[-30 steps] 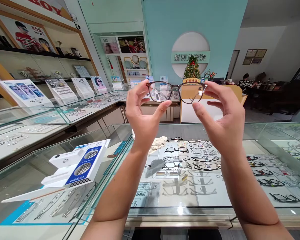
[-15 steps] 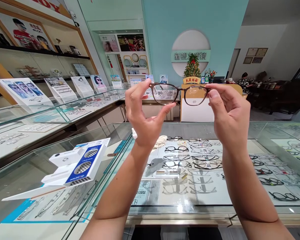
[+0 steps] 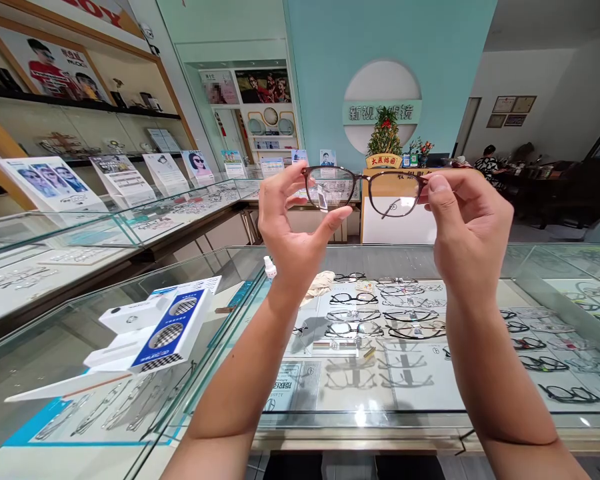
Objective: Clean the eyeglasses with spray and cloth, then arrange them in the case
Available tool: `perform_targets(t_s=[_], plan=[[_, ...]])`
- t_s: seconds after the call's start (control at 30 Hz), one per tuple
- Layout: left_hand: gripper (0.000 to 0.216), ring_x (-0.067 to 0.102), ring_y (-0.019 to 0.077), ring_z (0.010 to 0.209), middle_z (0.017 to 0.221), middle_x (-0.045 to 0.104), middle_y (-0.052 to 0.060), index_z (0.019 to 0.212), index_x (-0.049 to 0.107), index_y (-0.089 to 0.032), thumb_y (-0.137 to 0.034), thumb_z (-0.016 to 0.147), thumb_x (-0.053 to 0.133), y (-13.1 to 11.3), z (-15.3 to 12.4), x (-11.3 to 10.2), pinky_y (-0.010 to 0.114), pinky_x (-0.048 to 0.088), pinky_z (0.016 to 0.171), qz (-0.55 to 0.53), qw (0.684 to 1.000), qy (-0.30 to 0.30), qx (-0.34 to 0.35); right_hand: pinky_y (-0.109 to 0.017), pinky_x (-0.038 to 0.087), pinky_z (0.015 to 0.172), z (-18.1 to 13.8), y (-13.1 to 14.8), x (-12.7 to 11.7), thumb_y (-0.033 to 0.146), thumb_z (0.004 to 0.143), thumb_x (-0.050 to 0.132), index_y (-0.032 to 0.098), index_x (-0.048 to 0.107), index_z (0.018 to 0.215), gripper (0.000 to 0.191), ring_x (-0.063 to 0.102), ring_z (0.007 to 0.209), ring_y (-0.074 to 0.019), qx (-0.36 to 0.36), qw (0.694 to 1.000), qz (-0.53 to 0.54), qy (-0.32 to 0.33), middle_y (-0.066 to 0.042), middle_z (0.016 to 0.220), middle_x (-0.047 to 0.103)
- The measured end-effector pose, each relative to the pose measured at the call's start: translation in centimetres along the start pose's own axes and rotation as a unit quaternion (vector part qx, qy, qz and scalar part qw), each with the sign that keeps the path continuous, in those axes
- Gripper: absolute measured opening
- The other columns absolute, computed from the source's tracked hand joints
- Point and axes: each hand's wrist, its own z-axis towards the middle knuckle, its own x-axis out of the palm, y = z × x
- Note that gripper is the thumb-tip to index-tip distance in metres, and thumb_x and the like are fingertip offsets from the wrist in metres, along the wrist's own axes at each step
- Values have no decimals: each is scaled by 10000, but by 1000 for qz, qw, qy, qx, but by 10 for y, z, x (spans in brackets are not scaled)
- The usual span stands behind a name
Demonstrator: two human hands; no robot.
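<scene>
A pair of dark-rimmed eyeglasses (image 3: 363, 177) is held up level above the glass display case, its two lenses facing me. My left hand (image 3: 293, 223) grips the left end of the frame with its fingers, the thumb stretched out below the left lens. At the other end, my right hand (image 3: 473, 230) pinches the hinge corner between thumb and fingers. The temple arms are mostly hidden behind the lenses and my hands. Below, several rows of spectacle frames (image 3: 354, 299) lie inside the case.
A white and blue cardboard display stand (image 3: 167, 330) rests on the glass at left. Near my left wrist are a small white bottle (image 3: 269, 268) and a crumpled beige cloth (image 3: 321, 285). Farther off stand a counter with a plant (image 3: 385, 133) and a seated person (image 3: 489, 165).
Both hands and the eyeglasses have shifted slightly to the right, and the glasses are turned a little, so the view through the lenses differs. The small bottle shows more now.
</scene>
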Motion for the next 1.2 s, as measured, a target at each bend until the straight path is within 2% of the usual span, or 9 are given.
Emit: perform_targets(t_s=[0.23, 0.33, 0.47, 0.63, 0.73, 0.83, 0.97, 1.07, 1.2], plan=[[673, 741, 268, 1141, 1299, 724, 91, 1469, 605, -364, -769, 950, 744, 0, 0, 2, 406, 616, 908, -29, 999, 14, -32, -478, 642, 919, -1, 2, 0, 513, 1138, 518, 326, 749, 1154, 298, 770, 1030, -273, -3, 1000, 19, 14, -63, 1096, 763], [679, 725, 271, 1132, 1298, 714, 89, 1461, 609, -355, -748, 934, 779, -2, -2, 1, 413, 598, 917, -10, 999, 8, -32, -444, 639, 869, 2, -3, 0, 536, 1113, 577, 284, 761, 1088, 313, 776, 967, -252, 21, 999, 23, 15, -58, 1045, 780], [750, 661, 316, 1213, 1348, 672, 98, 1432, 630, -337, -738, 846, 872, -9, -4, -2, 457, 556, 997, 26, 999, -28, 0, -389, 636, 813, 7, -13, 1, 590, 1076, 630, 259, 767, 1007, 366, 772, 884, -212, 63, 996, 26, 52, -41, 972, 798], [781, 604, 345, 1312, 1346, 663, 105, 1458, 615, -303, -713, 850, 883, -20, -6, -4, 489, 512, 1103, 60, 998, -18, 7, -353, 646, 798, 7, -18, 6, 613, 1079, 619, 251, 767, 1024, 395, 781, 912, -206, 78, 993, 58, 66, -54, 972, 808], [757, 620, 333, 1300, 1343, 668, 100, 1447, 631, -301, -714, 862, 875, -21, -7, -3, 483, 512, 1127, 59, 998, -20, -6, -350, 643, 797, 7, -18, 7, 602, 1065, 655, 247, 759, 988, 378, 771, 885, -197, 80, 993, 69, 60, -49, 953, 801], [770, 629, 334, 1332, 1386, 653, 89, 1471, 630, -335, -706, 849, 892, -16, -6, -2, 491, 502, 1169, 9, 1000, -13, -25, -366, 635, 824, 8, -17, 7, 583, 1046, 701, 256, 755, 981, 338, 761, 891, -196, 68, 994, 80, 43, -35, 936, 789], [797, 628, 351, 1401, 1447, 640, 77, 1499, 614, -389, -713, 830, 904, -5, -3, 1, 527, 492, 1227, -80, 996, 4, -36, -369, 619, 834, 6, -14, 9, 480, 1034, 746, 263, 762, 1023, 217, 751, 918, -195, 20, 994, 106, -19, -29, 968, 774], [793, 605, 354, 1454, 1481, 623, 69, 1491, 609, -408, -702, 821, 915, -1, -2, 4, 550, 467, 1278, -125, 992, 9, -24, -407, 629, 886, 4, -13, 10, 483, 1045, 732, 278, 758, 1050, 207, 762, 1012, -232, -2, 993, 112, -40, -51, 1028, 762], [762, 603, 352, 1457, 1469, 616, 65, 1467, 611, -407, -651, 822, 937, 2, -3, 7, 566, 464, 1291, -134, 991, -9, 9, -471, 627, 999, 3, -16, 10, 555, 1040, 728, 294, 757, 1080, 266, 754, 1162, -281, 2, 991, 125, -38, -75, 1105, 770]])
